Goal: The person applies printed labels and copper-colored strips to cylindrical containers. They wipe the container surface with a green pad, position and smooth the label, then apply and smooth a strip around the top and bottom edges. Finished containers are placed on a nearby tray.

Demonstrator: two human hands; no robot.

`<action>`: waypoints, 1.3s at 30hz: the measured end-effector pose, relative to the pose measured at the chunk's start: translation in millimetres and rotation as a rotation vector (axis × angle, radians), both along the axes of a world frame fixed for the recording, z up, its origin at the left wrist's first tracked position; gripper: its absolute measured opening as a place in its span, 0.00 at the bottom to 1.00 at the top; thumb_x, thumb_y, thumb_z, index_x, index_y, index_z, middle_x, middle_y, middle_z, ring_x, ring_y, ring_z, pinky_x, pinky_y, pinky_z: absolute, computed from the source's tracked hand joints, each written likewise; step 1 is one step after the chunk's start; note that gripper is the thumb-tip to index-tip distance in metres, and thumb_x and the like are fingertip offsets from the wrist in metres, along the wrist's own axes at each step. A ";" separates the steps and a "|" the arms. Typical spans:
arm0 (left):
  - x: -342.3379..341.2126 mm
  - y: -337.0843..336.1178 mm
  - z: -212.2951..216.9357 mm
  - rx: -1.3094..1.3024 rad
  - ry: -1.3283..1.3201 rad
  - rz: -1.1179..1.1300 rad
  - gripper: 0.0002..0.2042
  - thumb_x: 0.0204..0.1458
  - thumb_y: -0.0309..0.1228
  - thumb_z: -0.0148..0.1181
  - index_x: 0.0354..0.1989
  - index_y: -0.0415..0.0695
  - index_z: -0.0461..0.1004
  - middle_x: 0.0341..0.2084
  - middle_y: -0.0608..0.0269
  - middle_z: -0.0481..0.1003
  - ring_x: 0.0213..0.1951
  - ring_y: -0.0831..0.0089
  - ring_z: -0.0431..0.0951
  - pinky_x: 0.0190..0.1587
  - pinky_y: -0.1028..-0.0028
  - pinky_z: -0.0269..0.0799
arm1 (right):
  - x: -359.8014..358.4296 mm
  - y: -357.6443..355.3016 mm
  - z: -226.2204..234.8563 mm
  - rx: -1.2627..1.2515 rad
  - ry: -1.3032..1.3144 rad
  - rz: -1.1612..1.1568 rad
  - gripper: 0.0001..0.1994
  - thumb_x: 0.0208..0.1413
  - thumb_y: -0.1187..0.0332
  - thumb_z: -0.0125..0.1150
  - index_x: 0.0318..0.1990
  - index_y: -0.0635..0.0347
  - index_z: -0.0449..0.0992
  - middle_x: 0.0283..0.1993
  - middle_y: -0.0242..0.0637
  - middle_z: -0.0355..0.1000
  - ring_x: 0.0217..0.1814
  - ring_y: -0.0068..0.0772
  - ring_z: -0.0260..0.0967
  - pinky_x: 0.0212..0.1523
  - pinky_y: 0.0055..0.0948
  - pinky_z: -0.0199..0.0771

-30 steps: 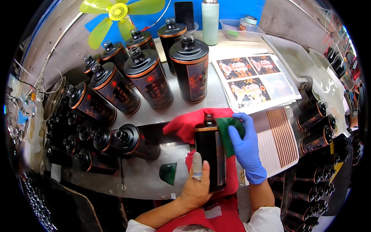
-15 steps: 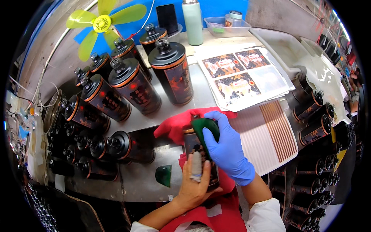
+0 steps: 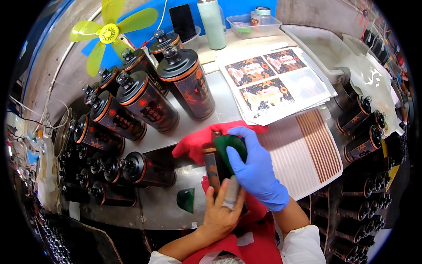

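Note:
My right hand [image 3: 259,171], in a blue glove, grips a dark green scraper [image 3: 227,147] and holds it against the upper side of a dark bottle [image 3: 212,169]. Bare except for a whitish wrap on one finger, my left hand [image 3: 221,215] is closed round the bottle's lower part. The bottle lies tilted on a red cloth [image 3: 191,147], with an orange-edged panel turned up. Its far end is partly covered by the scraper. A second green scraper [image 3: 185,200] rests on the metal table [image 3: 154,209] to the left of my left hand.
Several dark, orange-banded bottles [image 3: 187,88] stand at the back left, and others [image 3: 149,169] lie below them. Printed label sheets [image 3: 266,114] and a striped sheet [image 3: 299,154] are to the right. A yellow-green fan [image 3: 108,33] is at the back; racked bottles [image 3: 358,189] are far right.
The bottle has turned in my left hand, bringing the orange-edged panel into view. My left fingers have shifted slightly right along it. The scraper stays against the bottle.

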State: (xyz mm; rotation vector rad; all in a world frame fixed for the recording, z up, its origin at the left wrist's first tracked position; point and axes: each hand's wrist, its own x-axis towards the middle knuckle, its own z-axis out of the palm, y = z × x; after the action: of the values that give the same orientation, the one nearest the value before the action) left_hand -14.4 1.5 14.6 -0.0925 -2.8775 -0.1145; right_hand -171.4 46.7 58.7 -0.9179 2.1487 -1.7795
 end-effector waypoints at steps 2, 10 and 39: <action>4.8 -2.7 -5.6 0.258 0.089 0.043 0.47 0.37 0.48 0.69 0.59 0.28 0.54 0.57 0.33 0.56 0.60 0.36 0.55 0.59 0.42 0.46 | -9.0 7.3 -25.0 -0.084 -0.151 -0.029 0.16 0.54 0.70 0.55 0.50 0.60 0.64 0.42 0.41 0.69 0.43 0.31 0.69 0.44 0.29 0.68; 41.4 -18.1 -29.0 0.931 0.014 0.119 0.59 0.38 0.55 0.67 0.64 0.27 0.34 0.61 0.31 0.49 0.61 0.43 0.57 0.62 0.57 0.49 | -17.7 31.8 -59.8 -0.204 -0.400 -0.146 0.15 0.55 0.71 0.55 0.50 0.60 0.65 0.44 0.39 0.67 0.45 0.26 0.66 0.46 0.25 0.67; 22.2 -17.7 -17.7 1.047 0.433 0.040 0.39 0.54 0.43 0.54 0.64 0.30 0.43 0.51 0.42 0.67 0.50 0.59 0.72 0.56 0.65 0.62 | 7.5 194.0 -86.9 -0.243 -0.647 -0.530 0.08 0.55 0.66 0.54 0.32 0.62 0.71 0.29 0.30 0.67 0.31 0.18 0.64 0.31 0.15 0.63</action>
State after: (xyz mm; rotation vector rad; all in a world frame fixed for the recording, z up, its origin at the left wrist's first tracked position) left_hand 7.8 -16.3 -3.1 0.1262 -2.0664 -1.3480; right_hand -163.9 240.7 -28.2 0.2376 1.8510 -2.1965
